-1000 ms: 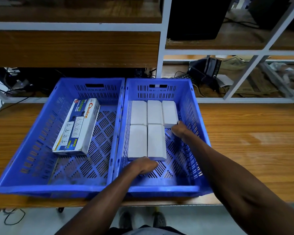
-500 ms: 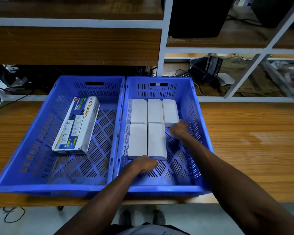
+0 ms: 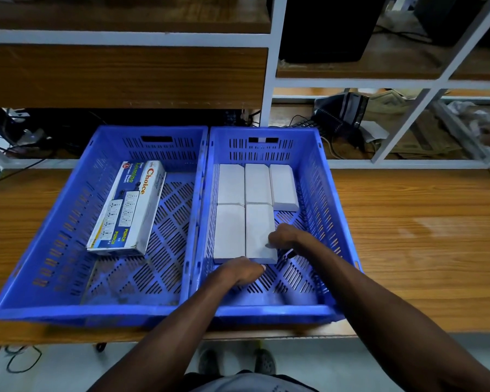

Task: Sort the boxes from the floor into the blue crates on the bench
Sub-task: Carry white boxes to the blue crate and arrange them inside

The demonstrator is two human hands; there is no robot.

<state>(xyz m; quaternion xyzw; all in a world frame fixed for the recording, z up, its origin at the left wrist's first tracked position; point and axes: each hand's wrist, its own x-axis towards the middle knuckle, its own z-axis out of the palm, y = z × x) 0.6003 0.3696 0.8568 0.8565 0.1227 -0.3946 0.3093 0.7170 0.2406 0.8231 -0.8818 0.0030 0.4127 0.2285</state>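
Hands at the near row of white boxes in the right crate

Boxes sit in two blue crates side by side on the wooden bench (image 3: 408, 250). In the right crate (image 3: 340, 222) five plain white boxes lie flat: three in a far row and two in a near row, packed edge to edge toward the crate's 9 o'clock wall. The near-right white box (image 3: 259, 230) lies between the two hands. The left hand (image 3: 242, 271) is at its 6 o'clock end, fingers curled under against the box's near edge and the crate floor; whether they grip anything I cannot tell. The right hand (image 3: 283, 237) is at the box's 3 o'clock side, fingers bent down with the tips touching its long edge and top face near the near corner. The near-left white box (image 3: 229, 232) touches it on the 9 o'clock side. The far-right white box (image 3: 283, 186) lies at 12 o'clock from the right hand, apart from it.

In the left crate (image 3: 68, 222) a printed Choice box (image 3: 130, 210) lies flat, tilted, well apart from both hands at their 9 o'clock
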